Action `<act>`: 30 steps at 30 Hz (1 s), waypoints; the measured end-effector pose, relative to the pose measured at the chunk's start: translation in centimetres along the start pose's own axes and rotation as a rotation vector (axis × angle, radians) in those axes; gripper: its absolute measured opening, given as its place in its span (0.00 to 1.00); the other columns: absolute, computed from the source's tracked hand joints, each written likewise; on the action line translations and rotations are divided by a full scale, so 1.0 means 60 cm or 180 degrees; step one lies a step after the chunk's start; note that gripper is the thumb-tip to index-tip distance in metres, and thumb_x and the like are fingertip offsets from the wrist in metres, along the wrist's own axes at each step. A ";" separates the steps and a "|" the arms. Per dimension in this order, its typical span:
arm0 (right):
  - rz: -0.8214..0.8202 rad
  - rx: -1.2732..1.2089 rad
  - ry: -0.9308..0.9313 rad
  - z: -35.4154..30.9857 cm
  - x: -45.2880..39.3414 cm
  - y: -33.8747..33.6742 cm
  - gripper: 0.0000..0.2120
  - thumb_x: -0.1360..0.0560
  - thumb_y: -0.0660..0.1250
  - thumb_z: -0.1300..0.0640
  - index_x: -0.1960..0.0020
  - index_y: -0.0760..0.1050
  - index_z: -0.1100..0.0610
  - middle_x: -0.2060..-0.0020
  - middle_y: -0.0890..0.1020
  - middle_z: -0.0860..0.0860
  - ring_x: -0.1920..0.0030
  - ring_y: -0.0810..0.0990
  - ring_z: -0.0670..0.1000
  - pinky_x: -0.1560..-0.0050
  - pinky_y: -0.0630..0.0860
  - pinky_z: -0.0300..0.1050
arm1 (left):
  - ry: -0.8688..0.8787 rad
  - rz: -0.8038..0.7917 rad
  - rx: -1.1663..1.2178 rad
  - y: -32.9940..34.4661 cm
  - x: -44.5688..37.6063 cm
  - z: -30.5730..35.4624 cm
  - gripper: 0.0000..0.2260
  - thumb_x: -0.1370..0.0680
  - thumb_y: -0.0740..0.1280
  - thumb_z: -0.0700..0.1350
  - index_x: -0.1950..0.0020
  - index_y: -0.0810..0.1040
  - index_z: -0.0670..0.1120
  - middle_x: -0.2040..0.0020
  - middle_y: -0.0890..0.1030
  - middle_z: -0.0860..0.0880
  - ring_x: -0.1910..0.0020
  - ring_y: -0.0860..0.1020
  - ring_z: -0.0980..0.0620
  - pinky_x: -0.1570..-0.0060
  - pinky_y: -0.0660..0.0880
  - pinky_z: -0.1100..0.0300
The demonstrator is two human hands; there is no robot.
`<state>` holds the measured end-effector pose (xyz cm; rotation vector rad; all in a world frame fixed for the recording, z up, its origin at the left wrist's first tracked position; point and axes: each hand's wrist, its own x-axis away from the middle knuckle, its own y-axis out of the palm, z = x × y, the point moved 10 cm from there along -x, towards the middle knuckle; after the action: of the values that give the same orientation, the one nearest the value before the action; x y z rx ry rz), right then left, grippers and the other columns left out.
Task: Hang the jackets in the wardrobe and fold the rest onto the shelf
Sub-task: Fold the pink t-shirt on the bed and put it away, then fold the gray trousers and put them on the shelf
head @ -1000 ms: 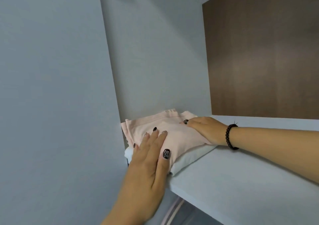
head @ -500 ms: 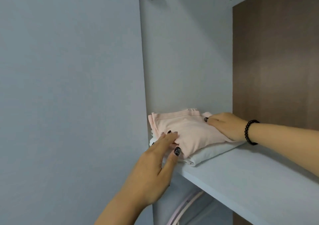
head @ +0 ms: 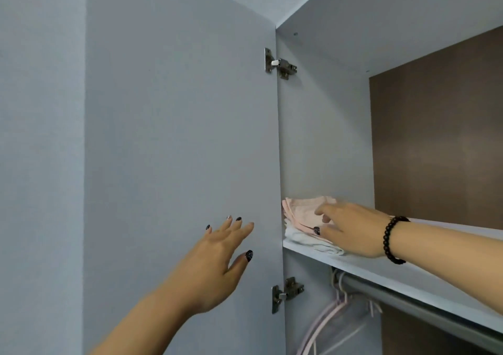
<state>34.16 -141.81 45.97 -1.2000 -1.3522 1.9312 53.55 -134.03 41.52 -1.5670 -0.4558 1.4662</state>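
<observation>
Setting: open wardrobe, pale grey-blue panels, brown back panel (head: 435, 142) inside on the right.
Door: wardrobe door (head: 177, 137) stands open to your left, inner face toward you; upper hinge (head: 280, 63) and lower hinge (head: 285, 293) join it to the side wall.
Shelf: grey-blue shelf (head: 394, 275) runs from the side wall off to the right, front edge toward you.
Stack pos.: folded clothes sit at the shelf's far-left end, against the side wall. Pink folded garment (head: 299, 213) on top, white folded garment (head: 307, 240) under it, touching the shelf.
L hand: your left hand (head: 217, 262) is up in front of the door's inner face, apart from the stack. Fingers straight, slightly spread, thumb out; holds nothing. Contact w/ door: cannot tell.
R hand: your right hand (head: 351, 229) lies over the right side of the stack, palm down. Fingers extended, loosely bent, resting on the pink garment; thumb at the stack's front edge. No curl round the cloth visible.
Wrist: black bead bracelet (head: 392, 239) on your right wrist.
Below shelf: metal rail (head: 408, 300) runs under the shelf; pale pink hangers (head: 326, 322) hang from its left end. Nothing visibly on the hangers; lower part cut off by the frame.
</observation>
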 end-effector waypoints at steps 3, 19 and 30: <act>-0.0070 -0.0164 0.0032 -0.072 0.040 0.006 0.22 0.22 0.55 0.42 0.33 0.67 0.52 0.37 0.75 0.49 0.40 0.74 0.50 0.39 0.71 0.46 | -0.0005 -0.0172 -0.0045 -0.029 0.055 -0.017 0.25 0.17 0.53 0.56 0.21 0.49 0.60 0.21 0.49 0.60 0.24 0.42 0.65 0.29 0.39 0.68; -0.0354 -0.0627 -0.0412 -0.436 0.140 0.039 0.32 0.24 0.60 0.40 0.25 0.56 0.53 0.29 0.62 0.46 0.30 0.64 0.48 0.32 0.66 0.44 | -0.0508 -0.0722 -0.0265 -0.130 0.333 -0.151 0.30 0.18 0.57 0.57 0.20 0.46 0.58 0.20 0.49 0.59 0.22 0.53 0.57 0.26 0.56 0.60; -0.0793 -0.1169 -0.0986 -0.640 0.178 0.118 0.33 0.23 0.60 0.41 0.23 0.52 0.52 0.26 0.58 0.45 0.28 0.61 0.47 0.30 0.63 0.44 | -0.1341 -0.1022 -0.0404 -0.149 0.538 -0.232 0.30 0.18 0.57 0.56 0.20 0.46 0.56 0.20 0.49 0.57 0.22 0.52 0.58 0.27 0.56 0.60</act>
<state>62.77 -117.57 30.71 -0.8504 -1.9838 1.7894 76.39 -109.33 28.01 -1.2029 -1.0140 1.5316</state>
